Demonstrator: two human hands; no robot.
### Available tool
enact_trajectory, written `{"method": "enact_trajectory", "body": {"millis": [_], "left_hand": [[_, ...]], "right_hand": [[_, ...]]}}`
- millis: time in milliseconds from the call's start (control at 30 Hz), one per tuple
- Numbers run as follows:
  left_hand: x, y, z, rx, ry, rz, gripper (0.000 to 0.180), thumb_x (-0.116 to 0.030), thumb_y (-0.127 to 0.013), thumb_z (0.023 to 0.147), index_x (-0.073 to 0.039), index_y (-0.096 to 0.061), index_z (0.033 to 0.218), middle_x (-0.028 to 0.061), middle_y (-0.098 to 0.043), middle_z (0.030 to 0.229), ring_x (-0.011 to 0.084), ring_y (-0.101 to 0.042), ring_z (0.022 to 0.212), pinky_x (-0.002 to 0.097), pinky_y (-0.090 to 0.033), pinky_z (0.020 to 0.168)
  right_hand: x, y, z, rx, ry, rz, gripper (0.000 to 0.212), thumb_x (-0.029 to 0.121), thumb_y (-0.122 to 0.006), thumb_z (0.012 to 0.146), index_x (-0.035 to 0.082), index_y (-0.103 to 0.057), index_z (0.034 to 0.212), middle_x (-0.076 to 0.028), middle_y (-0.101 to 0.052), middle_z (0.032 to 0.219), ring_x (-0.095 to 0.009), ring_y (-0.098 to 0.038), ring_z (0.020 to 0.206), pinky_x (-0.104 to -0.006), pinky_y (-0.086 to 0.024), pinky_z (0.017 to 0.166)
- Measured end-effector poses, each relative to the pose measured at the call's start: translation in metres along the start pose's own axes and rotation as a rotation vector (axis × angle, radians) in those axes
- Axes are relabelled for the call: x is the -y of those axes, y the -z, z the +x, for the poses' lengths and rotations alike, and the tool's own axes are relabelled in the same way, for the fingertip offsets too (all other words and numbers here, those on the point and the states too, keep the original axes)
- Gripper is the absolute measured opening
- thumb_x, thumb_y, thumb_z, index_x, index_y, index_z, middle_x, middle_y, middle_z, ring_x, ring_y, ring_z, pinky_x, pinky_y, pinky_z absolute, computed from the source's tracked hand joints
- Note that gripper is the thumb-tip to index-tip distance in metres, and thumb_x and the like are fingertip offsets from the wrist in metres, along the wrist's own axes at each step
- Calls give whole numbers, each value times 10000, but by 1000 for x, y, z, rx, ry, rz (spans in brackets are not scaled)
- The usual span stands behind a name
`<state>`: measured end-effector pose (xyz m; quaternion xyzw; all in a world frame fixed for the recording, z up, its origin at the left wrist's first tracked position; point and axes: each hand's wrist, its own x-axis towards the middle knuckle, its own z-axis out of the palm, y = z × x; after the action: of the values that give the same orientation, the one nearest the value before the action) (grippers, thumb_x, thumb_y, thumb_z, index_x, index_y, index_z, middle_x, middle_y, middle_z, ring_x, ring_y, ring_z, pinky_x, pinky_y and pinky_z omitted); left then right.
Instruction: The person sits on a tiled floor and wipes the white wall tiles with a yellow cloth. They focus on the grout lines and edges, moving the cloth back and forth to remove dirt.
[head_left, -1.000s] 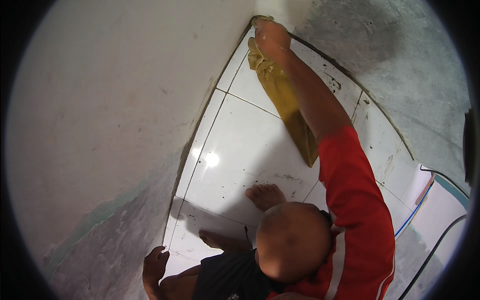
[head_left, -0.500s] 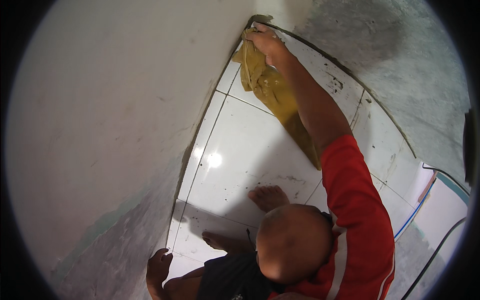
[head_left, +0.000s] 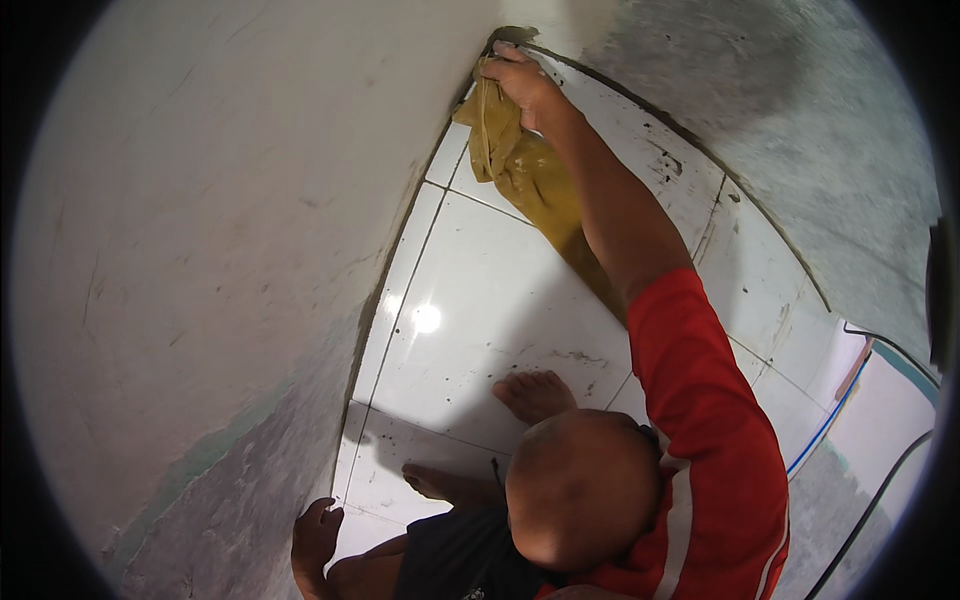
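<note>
In the far corner, where the two walls meet the white floor tiles (head_left: 480, 290), my right hand (head_left: 525, 85) is closed on a yellow-brown cloth (head_left: 545, 185). The cloth is bunched under the fingers, and its long loose end trails back over the tiles beneath my forearm. Fingertips reach to the dark grey joint at the corner. At the lower left, my left hand (head_left: 316, 535) hangs by my bent leg, close to the left wall. Its fingers are loosely curled and apart, with nothing seen in them.
A pale wall (head_left: 230, 200) rises on the left, a rough grey wall (head_left: 790, 130) at the far right. My bare foot (head_left: 535, 396) stands on the tiles among dark specks. A blue cable (head_left: 830, 425) and a black cable (head_left: 870, 510) run at the right.
My right hand and the cloth have shifted slightly left, farther into the corner. The left hand stays in nearly the same place.
</note>
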<state>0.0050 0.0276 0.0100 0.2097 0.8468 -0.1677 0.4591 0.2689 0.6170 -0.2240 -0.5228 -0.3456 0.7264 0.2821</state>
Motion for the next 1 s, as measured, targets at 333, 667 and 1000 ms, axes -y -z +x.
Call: {"method": "enact_trajectory", "body": {"millis": [333,667,1000], "left_hand": [[6,-4,-7,1,8,-51,386,-247,-671,899,-17,-662,1208,133,-707,820,184,-659,752,346,-521,724],[-12,0,-7,-13,-30,1,387,-251,-667,900,-15,-663,1206,142,-722,851,209,-681,768,353,-530,737],[20,-11,5,9,-8,21,398,-256,-672,902,-13,-660,1216,166,-734,893,223,-702,803,360,-537,758]], "right_hand": [[-18,28,-43,-422,572,-972,440,169,-636,913,122,-626,1351,-156,-704,1184,-369,-665,1083,-431,-556,862],[-9,9,-3,-434,676,-1419,283,119,-609,878,105,-670,1155,-156,-631,1083,-350,-664,986,-465,-561,807],[-23,28,2,-429,910,-1279,200,90,-599,862,93,-667,1050,-166,-647,980,-377,-652,926,-481,-543,805]]}}
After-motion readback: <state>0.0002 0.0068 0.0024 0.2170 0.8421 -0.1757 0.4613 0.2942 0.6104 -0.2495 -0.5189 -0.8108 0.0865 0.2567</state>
